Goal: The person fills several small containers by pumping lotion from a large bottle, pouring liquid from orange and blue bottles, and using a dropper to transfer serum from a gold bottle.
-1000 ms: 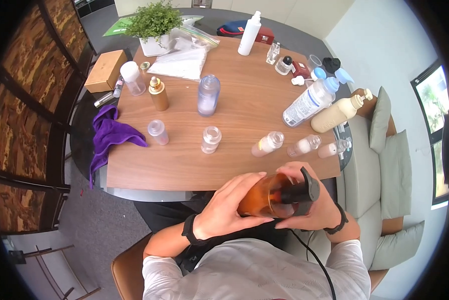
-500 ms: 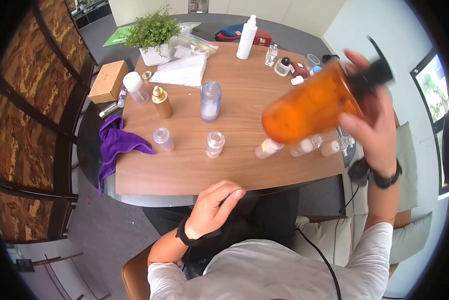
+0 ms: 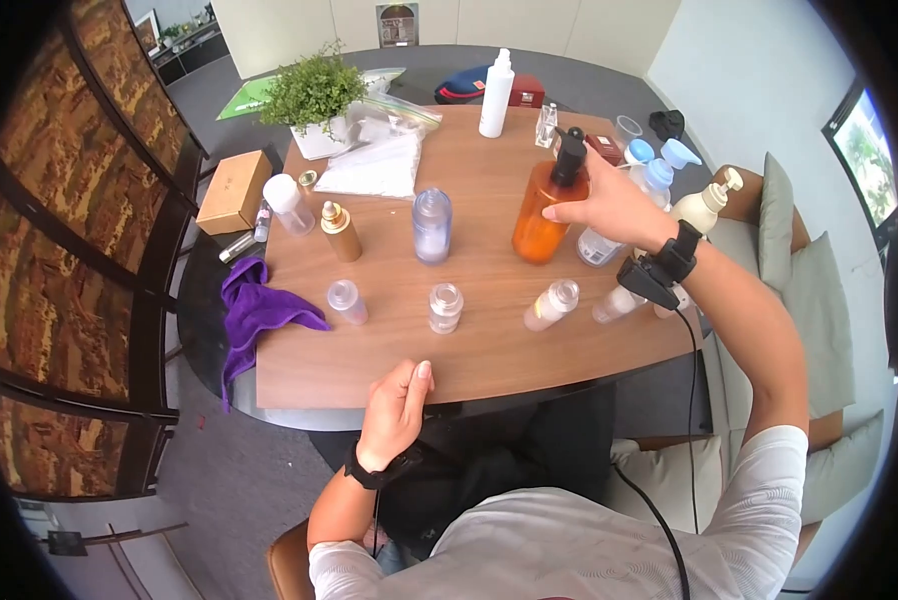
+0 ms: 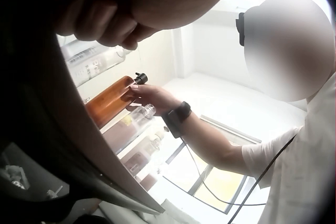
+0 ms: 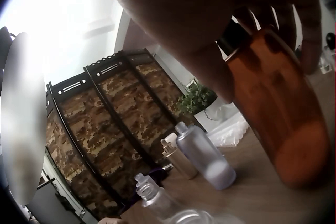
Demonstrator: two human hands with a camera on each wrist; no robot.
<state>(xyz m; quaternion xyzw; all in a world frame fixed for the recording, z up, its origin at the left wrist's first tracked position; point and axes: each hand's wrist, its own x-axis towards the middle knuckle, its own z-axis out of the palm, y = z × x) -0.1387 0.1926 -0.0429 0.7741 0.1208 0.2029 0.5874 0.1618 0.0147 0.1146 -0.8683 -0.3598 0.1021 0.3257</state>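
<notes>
Lowered from mid-air, the amber bottle (image 3: 541, 222) stands on the bench (image 3: 514, 356), right grip (image 3: 611, 204) clasping its shoulder; left grip (image 3: 393, 412) empty, loosely curled.

In my right hand (image 3: 609, 205) I note an amber bottle (image 3: 541, 222), its pump (image 3: 570, 157) black. To the left: a purple cloth (image 3: 259, 308), a gold dropper bottle (image 3: 343, 242) and a screen (image 3: 39, 150) of mottled brown-and-gold panels. Far side: a white bottle (image 3: 495, 98). My sleeves (image 3: 759, 485) are white; my wristbands (image 3: 680, 252) black.

Leafy plant (image 3: 314, 88) in white pot (image 3: 321, 140), crumpled purple cloth (image 3: 262, 312), cardboard box (image 3: 231, 195), patterned folding screen (image 3: 94, 225)
</notes>
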